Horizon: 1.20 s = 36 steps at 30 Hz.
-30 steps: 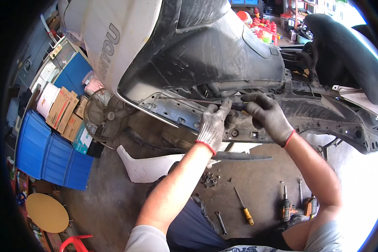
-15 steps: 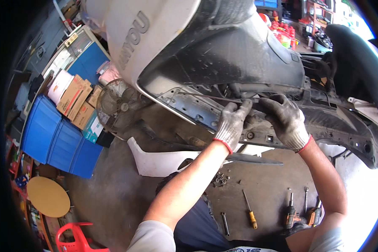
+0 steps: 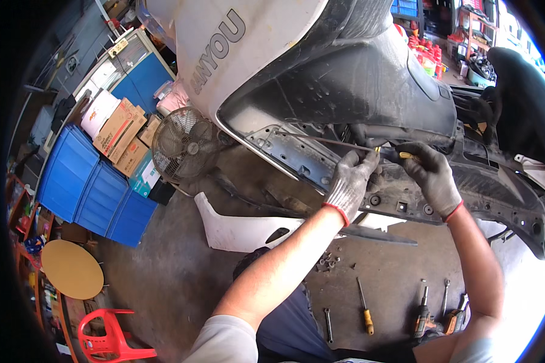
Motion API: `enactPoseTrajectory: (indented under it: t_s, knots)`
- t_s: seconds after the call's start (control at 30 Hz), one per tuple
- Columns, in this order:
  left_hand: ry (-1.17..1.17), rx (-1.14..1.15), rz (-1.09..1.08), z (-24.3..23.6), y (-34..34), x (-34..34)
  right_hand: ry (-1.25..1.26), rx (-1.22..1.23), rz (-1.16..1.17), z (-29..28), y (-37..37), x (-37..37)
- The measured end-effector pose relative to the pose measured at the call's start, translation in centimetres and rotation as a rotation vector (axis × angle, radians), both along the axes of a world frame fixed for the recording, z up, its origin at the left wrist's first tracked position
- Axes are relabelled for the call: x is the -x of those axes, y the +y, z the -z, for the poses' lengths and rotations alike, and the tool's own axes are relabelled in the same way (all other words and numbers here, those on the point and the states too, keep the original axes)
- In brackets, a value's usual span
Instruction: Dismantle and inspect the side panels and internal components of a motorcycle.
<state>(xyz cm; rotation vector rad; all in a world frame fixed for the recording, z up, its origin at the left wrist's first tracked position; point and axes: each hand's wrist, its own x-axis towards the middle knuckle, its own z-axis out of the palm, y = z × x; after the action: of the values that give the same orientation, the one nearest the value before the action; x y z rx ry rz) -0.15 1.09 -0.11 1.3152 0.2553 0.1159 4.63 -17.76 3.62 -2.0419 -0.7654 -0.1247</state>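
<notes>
Left arm (image 3: 284, 269) slanted from near left toward far right; left hand (image 3: 352, 181) gloved, fingers pinched. Right arm (image 3: 481, 266) bent sharply at elbow; right hand (image 3: 435, 181) gloved, curled closed, just right of left.

A round caged fan (image 3: 188, 142) is facing out, and cardboard boxes (image 3: 120, 130) are sitting just left of the fan. Blue containers (image 3: 72, 166) are standing farther left of the fan. Below-left of the fan, a round tan top (image 3: 72, 269) is showing. Below the fan, a red chair (image 3: 112, 336) is standing.
</notes>
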Motion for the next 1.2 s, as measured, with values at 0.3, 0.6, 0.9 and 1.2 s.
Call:
enactPoseTrajectory:
  t_s: [0.3,0.6,0.9,1.2]
  knots:
    - [-0.053,-0.091,-0.003,-0.1,-0.3,0.5,-0.318,0.262,0.092,0.2,0.5,0.6]
    - [0.007,-0.224,0.273,0.7,0.7,2.3,0.635,-0.368,-0.097,0.3,0.4,-0.5]
    - [0.219,-1.049,0.559,8.5,6.6,6.0,-0.029,0.032,0.046,2.1,0.5,-0.5]
    - [0.754,-1.722,0.909,29.9,13.9,10.6,-0.144,0.154,0.097,1.4,0.9,1.5]
